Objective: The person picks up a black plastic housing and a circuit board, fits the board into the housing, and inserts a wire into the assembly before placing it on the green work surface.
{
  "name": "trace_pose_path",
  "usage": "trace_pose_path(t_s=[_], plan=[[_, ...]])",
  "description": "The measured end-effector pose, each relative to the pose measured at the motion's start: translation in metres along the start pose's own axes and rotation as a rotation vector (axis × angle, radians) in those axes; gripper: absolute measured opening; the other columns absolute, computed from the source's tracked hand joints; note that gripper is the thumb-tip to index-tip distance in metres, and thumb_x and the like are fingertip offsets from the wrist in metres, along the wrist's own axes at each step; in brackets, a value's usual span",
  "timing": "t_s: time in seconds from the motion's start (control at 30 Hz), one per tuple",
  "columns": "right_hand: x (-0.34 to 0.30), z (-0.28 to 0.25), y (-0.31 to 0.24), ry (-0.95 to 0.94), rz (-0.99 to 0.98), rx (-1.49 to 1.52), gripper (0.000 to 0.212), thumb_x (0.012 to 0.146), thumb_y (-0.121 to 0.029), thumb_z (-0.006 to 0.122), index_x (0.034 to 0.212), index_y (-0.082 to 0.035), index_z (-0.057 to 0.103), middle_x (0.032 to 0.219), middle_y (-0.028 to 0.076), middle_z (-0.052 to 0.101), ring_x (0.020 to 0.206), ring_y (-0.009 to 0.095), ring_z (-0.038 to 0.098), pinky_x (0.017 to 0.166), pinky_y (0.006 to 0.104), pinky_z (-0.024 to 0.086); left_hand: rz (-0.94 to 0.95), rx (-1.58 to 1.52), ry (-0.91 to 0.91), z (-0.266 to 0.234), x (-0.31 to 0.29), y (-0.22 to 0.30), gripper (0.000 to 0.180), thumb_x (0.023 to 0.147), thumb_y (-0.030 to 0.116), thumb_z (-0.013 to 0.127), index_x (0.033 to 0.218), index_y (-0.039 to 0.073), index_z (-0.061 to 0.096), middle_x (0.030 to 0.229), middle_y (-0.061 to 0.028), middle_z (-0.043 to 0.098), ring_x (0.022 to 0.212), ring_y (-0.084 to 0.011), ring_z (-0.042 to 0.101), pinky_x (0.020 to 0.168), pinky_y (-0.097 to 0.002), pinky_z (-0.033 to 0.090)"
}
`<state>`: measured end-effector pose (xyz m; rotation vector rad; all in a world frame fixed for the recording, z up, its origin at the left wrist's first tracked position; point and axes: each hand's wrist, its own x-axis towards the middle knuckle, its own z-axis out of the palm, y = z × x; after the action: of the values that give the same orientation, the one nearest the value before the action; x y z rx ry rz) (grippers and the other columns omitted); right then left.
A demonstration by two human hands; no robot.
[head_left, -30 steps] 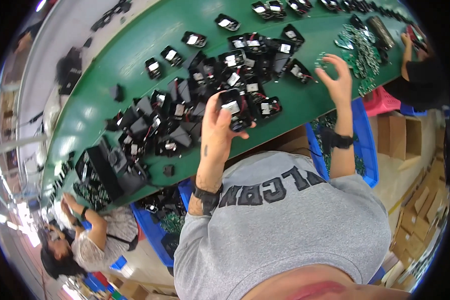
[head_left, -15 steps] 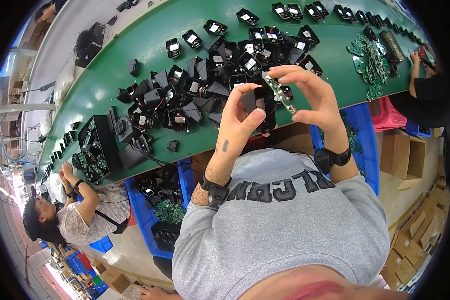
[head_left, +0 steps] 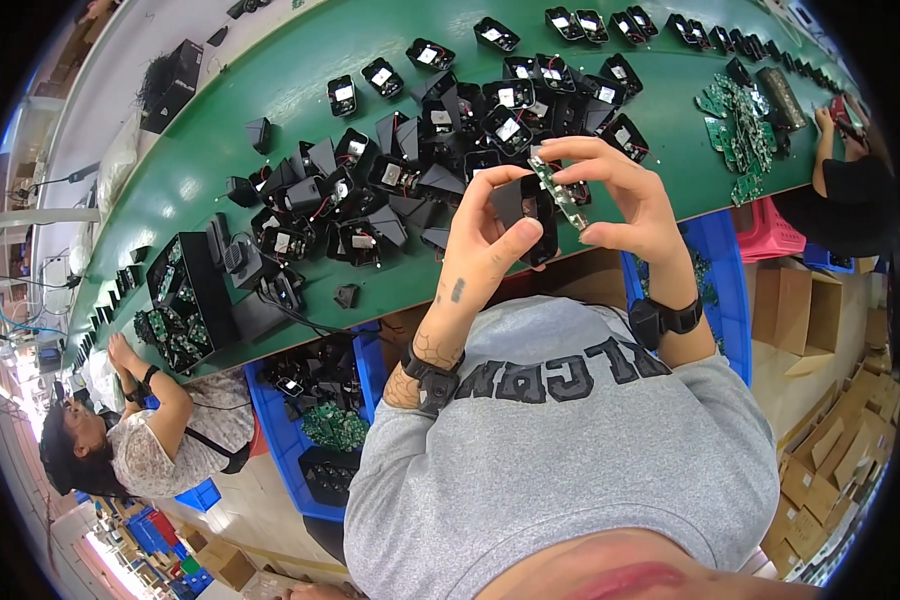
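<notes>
My left hand (head_left: 487, 235) is closed around a black plastic housing (head_left: 544, 225), tilted so that its open side faces right. Between the thumb and fingers of my right hand (head_left: 625, 195) is a green circuit board (head_left: 560, 192), gripped by its edges. The board stands on edge close beside the housing's opening; whether the two touch I cannot tell. Just beyond my hands lies a heap of similar black housings (head_left: 395, 172), several showing white labels and red wires inside.
Loose circuit boards (head_left: 745, 135) are piled on the green table (head_left: 300, 90) at right. A black box of boards (head_left: 213, 290) stands at left. Blue bins (head_left: 288, 455) sit below the table edge. One person (head_left: 170, 420) works at left, another person (head_left: 835, 180) at right.
The housing in my left hand has turned slightly, showing more of its outer side. The board in my right hand has shifted slightly left, nearer the housing.
</notes>
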<state>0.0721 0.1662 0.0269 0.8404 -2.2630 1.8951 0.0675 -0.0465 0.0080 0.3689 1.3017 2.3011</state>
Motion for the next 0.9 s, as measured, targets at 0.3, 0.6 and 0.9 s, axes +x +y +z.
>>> trace_pose_path(t_s=[0.3, 0.6, 0.9], plan=[[0.021, -0.001, 0.008, -0.042, -0.027, -0.042, 0.048, 0.070, -0.026, 0.074, 0.110, 0.000, 0.066, 0.125, 0.021, 0.058, 0.127, 0.035, 0.047, 0.108, 0.0465, 0.032, -0.001, 0.031, 0.023, -0.018, 0.010, -0.005, 0.054, 0.083, 0.021, 0.076, 0.123, 0.001, 0.046, 0.109, -0.0062, 0.057, 0.098, -0.0106, 0.058, 0.082, -0.0255, 0.052], [0.023, 0.002, 0.005, 0.051, 0.028, 0.007, 0.049, 0.070, -0.025, 0.074, 0.113, -0.001, 0.066, 0.128, 0.022, 0.056, 0.126, 0.035, 0.047, 0.108, 0.0469, 0.032, 0.000, -0.039, 0.013, -0.016, 0.009, -0.004, 0.054, 0.082, 0.021, 0.076, 0.123, 0.001, 0.047, 0.108, -0.0064, 0.057, 0.096, -0.0108, 0.058, 0.081, -0.0249, 0.052], [0.002, 0.003, -0.004, -0.066, -0.078, -0.182, 0.048, 0.067, -0.027, 0.076, 0.108, -0.004, 0.068, 0.125, 0.020, 0.058, 0.128, 0.037, 0.045, 0.107, 0.0508, 0.031, 0.048, -0.013, 0.072, -0.004, -0.003, -0.005, 0.051, 0.087, 0.023, 0.070, 0.127, 0.004, 0.044, 0.111, -0.0080, 0.057, 0.096, -0.0149, 0.062, 0.073, -0.0318, 0.059]])
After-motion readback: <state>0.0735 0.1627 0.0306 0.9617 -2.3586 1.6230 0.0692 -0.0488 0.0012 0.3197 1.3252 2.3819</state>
